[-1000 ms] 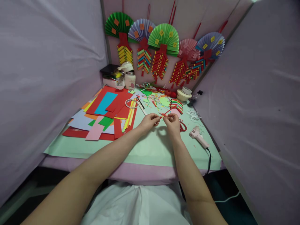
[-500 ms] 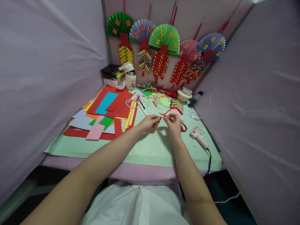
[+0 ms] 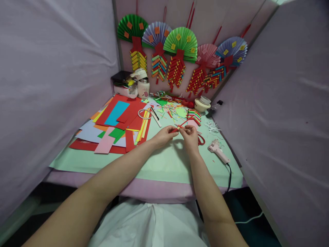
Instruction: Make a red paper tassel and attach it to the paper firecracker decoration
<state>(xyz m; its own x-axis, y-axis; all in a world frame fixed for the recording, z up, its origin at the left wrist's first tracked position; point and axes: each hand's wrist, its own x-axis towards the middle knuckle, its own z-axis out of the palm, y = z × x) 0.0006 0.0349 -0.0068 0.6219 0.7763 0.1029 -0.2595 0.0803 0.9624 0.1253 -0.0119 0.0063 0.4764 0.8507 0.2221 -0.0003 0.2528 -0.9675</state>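
Note:
Over the middle of the mint-green table sheet, my left hand and my right hand meet at a small red paper piece with a yellow bit on it. Both hands pinch it between thumb and fingertips, the left from its left end and the right from its right side. A thin red strip slants up and right from behind the fingers. Just beyond my right hand lie a pink paper square and a row of small coloured paper rolls. Red-handled scissors are partly hidden by my right hand.
Coloured paper sheets are stacked at left, with a tape ring and a white pen beside them. A pink glue gun lies at right. Paper scraps, a jar and a bowl stand behind. Paper fans hang above.
My left fingers have straightened and shifted slightly, showing more of the red paper piece between the hands. My right hand has hardly moved.

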